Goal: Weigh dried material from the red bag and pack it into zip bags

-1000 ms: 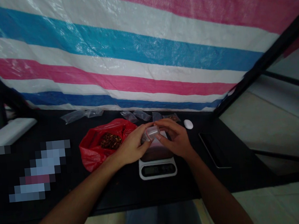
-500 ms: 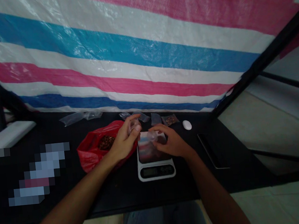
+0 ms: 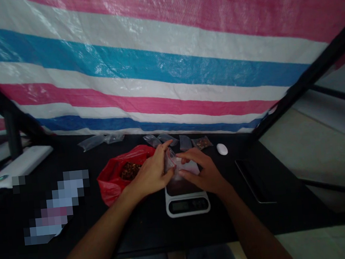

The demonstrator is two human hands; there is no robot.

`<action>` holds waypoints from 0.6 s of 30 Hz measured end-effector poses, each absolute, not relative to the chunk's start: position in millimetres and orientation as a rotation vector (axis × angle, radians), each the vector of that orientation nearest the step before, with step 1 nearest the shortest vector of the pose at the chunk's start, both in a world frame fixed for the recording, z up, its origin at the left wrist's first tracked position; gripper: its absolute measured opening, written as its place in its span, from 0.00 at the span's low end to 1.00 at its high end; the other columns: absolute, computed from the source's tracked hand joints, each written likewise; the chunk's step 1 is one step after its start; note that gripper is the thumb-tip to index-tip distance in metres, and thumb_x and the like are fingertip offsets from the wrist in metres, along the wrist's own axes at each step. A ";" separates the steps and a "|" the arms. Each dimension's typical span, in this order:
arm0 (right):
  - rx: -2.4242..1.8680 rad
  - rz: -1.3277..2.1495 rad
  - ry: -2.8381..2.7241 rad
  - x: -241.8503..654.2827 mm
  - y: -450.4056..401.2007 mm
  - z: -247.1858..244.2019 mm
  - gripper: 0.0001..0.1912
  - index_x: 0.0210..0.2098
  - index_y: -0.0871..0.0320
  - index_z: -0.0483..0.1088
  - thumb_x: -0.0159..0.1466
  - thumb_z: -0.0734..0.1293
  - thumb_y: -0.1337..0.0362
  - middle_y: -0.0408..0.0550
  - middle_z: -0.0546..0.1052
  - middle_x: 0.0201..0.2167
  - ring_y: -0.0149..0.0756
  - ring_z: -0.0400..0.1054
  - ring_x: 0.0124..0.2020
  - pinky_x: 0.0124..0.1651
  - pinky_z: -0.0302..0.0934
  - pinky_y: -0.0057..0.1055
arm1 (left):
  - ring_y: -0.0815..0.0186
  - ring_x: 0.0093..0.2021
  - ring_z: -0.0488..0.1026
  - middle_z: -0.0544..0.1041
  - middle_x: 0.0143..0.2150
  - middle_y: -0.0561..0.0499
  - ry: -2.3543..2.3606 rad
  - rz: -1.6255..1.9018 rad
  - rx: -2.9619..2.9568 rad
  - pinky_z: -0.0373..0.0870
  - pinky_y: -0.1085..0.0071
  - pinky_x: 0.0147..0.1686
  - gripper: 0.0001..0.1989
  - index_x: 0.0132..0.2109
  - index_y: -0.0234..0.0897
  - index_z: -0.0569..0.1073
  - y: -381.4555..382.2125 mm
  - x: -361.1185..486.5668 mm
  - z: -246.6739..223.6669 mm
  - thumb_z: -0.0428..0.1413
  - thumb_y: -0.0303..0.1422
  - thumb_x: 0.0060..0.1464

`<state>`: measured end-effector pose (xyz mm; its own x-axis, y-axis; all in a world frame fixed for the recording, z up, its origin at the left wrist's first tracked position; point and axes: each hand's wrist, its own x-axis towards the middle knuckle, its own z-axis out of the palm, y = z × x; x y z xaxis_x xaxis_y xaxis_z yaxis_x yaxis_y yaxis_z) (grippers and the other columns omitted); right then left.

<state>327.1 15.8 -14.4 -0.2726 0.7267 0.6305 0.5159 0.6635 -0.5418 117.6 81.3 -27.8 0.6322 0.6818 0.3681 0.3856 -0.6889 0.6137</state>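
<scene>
the small clear bag [image 3: 170, 157] with a red line along its mouth is between my hands, above the back of the white-framed scale [image 3: 184, 188]. my left hand [image 3: 155, 174] has thumb and fingers clamped on it from the left. my right hand [image 3: 206, 170] curves in from the other side, thumb and forefinger tips apart with something pale showing between them; i can't tell whether they grip any of the plastic.

just left of the scale, partly behind my left hand, sits an open red bag [image 3: 110, 188] of dark brown bits [image 3: 129, 171]. beyond my fingers, a flat clear packet [image 3: 185, 143] lies beside a filled packet [image 3: 202, 143] with brown bits inside. right of that is a white oval object [image 3: 222, 149], and nearer me a dark flat device [image 3: 253, 182]. all this rests on the black table [image 3: 161, 236], with a striped sheet [image 3: 154, 66] behind.
</scene>
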 end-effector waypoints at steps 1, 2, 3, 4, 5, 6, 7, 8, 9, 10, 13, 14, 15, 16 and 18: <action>-0.974 0.266 -1.969 323.7 15.5 -15.0 0.14 0.52 0.52 0.76 0.67 0.73 0.62 0.47 0.81 0.38 0.40 0.73 0.41 0.48 0.66 0.40 | 0.49 0.56 0.77 0.72 0.63 0.36 0.824 0.796 2.378 0.76 0.54 0.52 0.42 0.75 0.38 0.49 79.5 118.2 -27.8 0.57 0.32 0.58; -0.983 0.254 -1.988 320.4 15.2 -15.8 0.09 0.47 0.52 0.77 0.67 0.72 0.63 0.46 0.81 0.36 0.39 0.73 0.39 0.47 0.65 0.40 | 0.48 0.58 0.77 0.72 0.62 0.36 0.811 0.783 2.386 0.76 0.54 0.53 0.42 0.75 0.38 0.49 77.8 118.8 -27.7 0.57 0.32 0.58; -0.994 0.248 -1.999 317.4 15.0 -16.5 0.04 0.43 0.53 0.77 0.68 0.72 0.63 0.45 0.81 0.34 0.39 0.73 0.38 0.45 0.65 0.40 | 0.47 0.59 0.76 0.72 0.62 0.36 0.800 0.771 2.394 0.76 0.53 0.54 0.42 0.75 0.38 0.49 76.3 119.2 -27.0 0.57 0.32 0.58; -1.002 0.248 -1.998 315.2 14.9 -16.9 0.01 0.39 0.53 0.77 0.68 0.71 0.64 0.45 0.81 0.33 0.39 0.72 0.37 0.45 0.65 0.39 | 0.47 0.60 0.76 0.72 0.63 0.36 0.795 0.757 2.403 0.76 0.54 0.55 0.42 0.75 0.38 0.49 75.1 119.2 -25.7 0.58 0.33 0.59; -0.999 0.252 -1.985 313.8 14.9 -16.6 0.02 0.37 0.54 0.76 0.68 0.71 0.64 0.45 0.81 0.33 0.38 0.72 0.36 0.44 0.65 0.39 | 0.47 0.60 0.76 0.72 0.63 0.36 0.795 0.744 2.414 0.76 0.54 0.55 0.43 0.75 0.38 0.49 74.6 118.7 -23.4 0.58 0.35 0.59; -0.991 0.259 -1.956 313.5 15.3 -15.5 0.02 0.36 0.54 0.76 0.68 0.70 0.65 0.45 0.81 0.32 0.38 0.73 0.36 0.43 0.65 0.38 | 0.47 0.60 0.76 0.72 0.64 0.36 0.786 0.739 2.431 0.76 0.54 0.55 0.43 0.76 0.39 0.49 74.8 117.4 -20.0 0.59 0.37 0.59; -0.981 0.263 -1.912 314.3 16.0 -13.5 0.02 0.36 0.54 0.75 0.68 0.70 0.65 0.45 0.81 0.33 0.37 0.73 0.36 0.43 0.66 0.37 | 0.47 0.60 0.75 0.71 0.65 0.36 0.764 0.750 2.458 0.75 0.53 0.55 0.44 0.76 0.39 0.49 76.1 115.1 -15.5 0.60 0.39 0.59; -0.976 0.259 -1.858 316.2 17.3 -10.8 0.02 0.37 0.54 0.75 0.68 0.70 0.65 0.45 0.81 0.33 0.37 0.74 0.35 0.42 0.67 0.36 | 0.46 0.62 0.74 0.70 0.67 0.35 0.738 0.779 2.493 0.74 0.53 0.58 0.45 0.76 0.38 0.50 78.4 111.4 -10.1 0.61 0.42 0.59; -0.982 0.249 -1.801 319.1 19.1 -7.3 0.02 0.37 0.54 0.75 0.68 0.69 0.65 0.45 0.81 0.33 0.36 0.74 0.35 0.41 0.68 0.36 | 0.46 0.64 0.71 0.69 0.68 0.35 0.722 0.826 2.532 0.72 0.52 0.60 0.43 0.75 0.38 0.52 82.0 106.2 -4.1 0.61 0.43 0.60; -1.001 0.234 -1.757 322.7 21.6 -3.2 0.02 0.38 0.54 0.75 0.68 0.69 0.65 0.45 0.81 0.34 0.36 0.75 0.36 0.41 0.68 0.35 | 0.46 0.66 0.69 0.67 0.69 0.35 0.727 0.888 2.572 0.68 0.51 0.63 0.40 0.74 0.37 0.56 86.8 99.3 1.9 0.60 0.44 0.61; -1.097 0.140 -1.758 335.8 33.4 9.7 0.03 0.39 0.53 0.76 0.69 0.68 0.65 0.47 0.82 0.37 0.39 0.76 0.40 0.45 0.69 0.37 | 0.45 0.66 0.68 0.71 0.67 0.37 0.991 0.981 2.630 0.63 0.47 0.66 0.29 0.67 0.38 0.69 107.7 70.0 14.0 0.56 0.45 0.63; -1.127 0.093 -1.799 340.1 38.7 13.3 0.03 0.40 0.53 0.76 0.69 0.68 0.65 0.48 0.82 0.39 0.40 0.76 0.42 0.47 0.69 0.39 | 0.44 0.66 0.67 0.72 0.66 0.37 1.106 0.917 2.621 0.61 0.45 0.67 0.31 0.67 0.38 0.71 116.0 58.4 14.8 0.57 0.48 0.62; -1.150 0.039 -1.853 343.9 44.5 16.2 0.04 0.41 0.53 0.76 0.69 0.68 0.65 0.49 0.82 0.41 0.41 0.76 0.45 0.50 0.68 0.41 | 0.42 0.65 0.68 0.73 0.65 0.37 1.198 0.818 2.579 0.62 0.44 0.67 0.33 0.66 0.37 0.72 124.5 46.5 13.8 0.58 0.51 0.60; -1.182 -0.014 -1.916 347.0 50.5 18.3 0.04 0.42 0.54 0.77 0.69 0.68 0.65 0.51 0.82 0.43 0.43 0.76 0.47 0.53 0.67 0.42 | 0.41 0.64 0.70 0.75 0.64 0.35 1.261 0.686 2.505 0.64 0.46 0.65 0.35 0.64 0.36 0.74 132.5 35.3 11.4 0.58 0.53 0.58; -1.285 -0.076 -2.068 349.9 62.0 20.1 0.06 0.42 0.56 0.78 0.69 0.67 0.66 0.54 0.82 0.44 0.46 0.75 0.49 0.55 0.66 0.44 | 0.43 0.57 0.76 0.80 0.57 0.36 1.326 0.444 2.308 0.70 0.52 0.59 0.33 0.58 0.35 0.78 145.8 16.7 4.8 0.59 0.54 0.54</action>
<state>349.9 62.0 20.1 -0.2710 0.7687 0.5793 0.8091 0.5080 -0.2956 16.7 145.8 4.8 0.4890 0.8704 0.0576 0.7293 -0.4441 0.5205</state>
